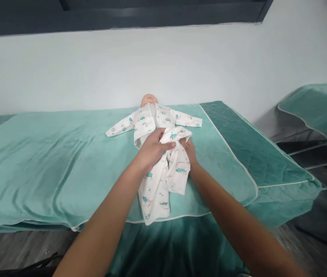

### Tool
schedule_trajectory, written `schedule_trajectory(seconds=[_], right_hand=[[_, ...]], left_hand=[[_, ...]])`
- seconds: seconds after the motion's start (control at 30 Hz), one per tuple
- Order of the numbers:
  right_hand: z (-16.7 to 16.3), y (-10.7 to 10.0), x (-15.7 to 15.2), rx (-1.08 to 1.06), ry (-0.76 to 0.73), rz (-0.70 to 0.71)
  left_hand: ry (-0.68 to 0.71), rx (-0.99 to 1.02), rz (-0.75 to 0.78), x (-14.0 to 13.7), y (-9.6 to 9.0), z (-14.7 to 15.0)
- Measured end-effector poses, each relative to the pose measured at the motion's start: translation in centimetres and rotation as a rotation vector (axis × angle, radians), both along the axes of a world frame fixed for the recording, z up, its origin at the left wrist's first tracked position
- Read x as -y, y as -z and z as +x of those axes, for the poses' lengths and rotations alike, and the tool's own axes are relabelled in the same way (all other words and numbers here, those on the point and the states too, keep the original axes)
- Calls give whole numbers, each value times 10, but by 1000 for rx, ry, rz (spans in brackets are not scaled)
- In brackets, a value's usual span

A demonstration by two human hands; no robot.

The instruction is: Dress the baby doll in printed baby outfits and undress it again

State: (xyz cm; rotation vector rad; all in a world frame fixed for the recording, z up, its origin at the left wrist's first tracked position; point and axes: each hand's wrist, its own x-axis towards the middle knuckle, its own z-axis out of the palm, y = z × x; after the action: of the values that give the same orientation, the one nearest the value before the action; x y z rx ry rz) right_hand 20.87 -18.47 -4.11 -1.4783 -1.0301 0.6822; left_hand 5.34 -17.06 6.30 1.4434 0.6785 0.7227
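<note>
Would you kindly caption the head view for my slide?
Left hand grips patterned trousers partly hiding right hand, near doll and matching jacket.

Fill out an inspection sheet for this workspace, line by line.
Surface: teal plush bed cover, wrinkled at left.
Job's things: white printed fabric trousers, held; matching white long-sleeved jacket, sleeves spread, below a round peach doll head.
Clutter: dark strap-like object, lower left, unclear.
Hands: left hand grips the trousers, thumb in front; right hand touches them, fingers partly hidden.
Cables: none identifiable.
Surroundings: white wall, dark overhead panel, metal bars at right.
</note>
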Motion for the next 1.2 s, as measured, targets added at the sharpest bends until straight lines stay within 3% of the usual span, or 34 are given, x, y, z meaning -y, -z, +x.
schedule_trajectory(seconds=[0.13, 0.3, 0.57, 0.67, 0.77, 0.9, 1.0, 1.1, 1.2], right_hand=[[-1, -8, -9, -88, 65, 61], [-1, -11, -22, -96, 80, 130], [4, -7, -44, 40, 236, 229], [4, -9, -48, 55, 286, 257], [-1, -10, -45, 61, 294, 295], [-6, -22, -28, 177, 114, 371], [-4, -51, -20, 294, -174, 357], [-4, -92, -27, 380, -548, 126], [-11, -117, -46, 428, -804, -120]], left_hand=[[-137, -30, 101, -16, 9, 7], [-197, -145, 302, -35, 15, 8], [-328, -261, 597, -57, 19, 14], [-336, -199, 614, -61, 23, 11], [-291, -107, 502, -62, 30, -2], [-274, 97, 267, -61, 47, -24], [-286, 284, 118, -63, 59, -34], [-275, 404, 14, -64, 65, -36], [-287, 440, -50, -65, 65, -38]])
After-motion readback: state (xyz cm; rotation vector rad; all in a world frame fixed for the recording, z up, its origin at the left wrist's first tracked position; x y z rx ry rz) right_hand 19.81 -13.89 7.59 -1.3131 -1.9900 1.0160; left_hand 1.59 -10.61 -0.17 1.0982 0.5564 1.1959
